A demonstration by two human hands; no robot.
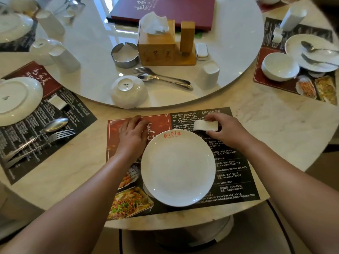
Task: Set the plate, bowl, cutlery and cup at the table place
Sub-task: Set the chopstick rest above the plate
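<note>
**Head view: plate down, the rest not yet set.**
Your plate (178,167), white with a red mark at its far rim, sits upright mid-placemat (229,162). Your left hand (133,133) lies flat on the mat to its left, fingers together. Your right hand (225,131) pinches a small white rest (205,125) at the plate's far right. Farther off on the turntable (229,52), the bowl (129,91) and cup (208,75) wait upside down, with the fork (159,74) and spoon (165,80) between them.

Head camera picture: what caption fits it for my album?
Right hand holds a small white rest by the plate; left hand lies on the placemat.
</note>
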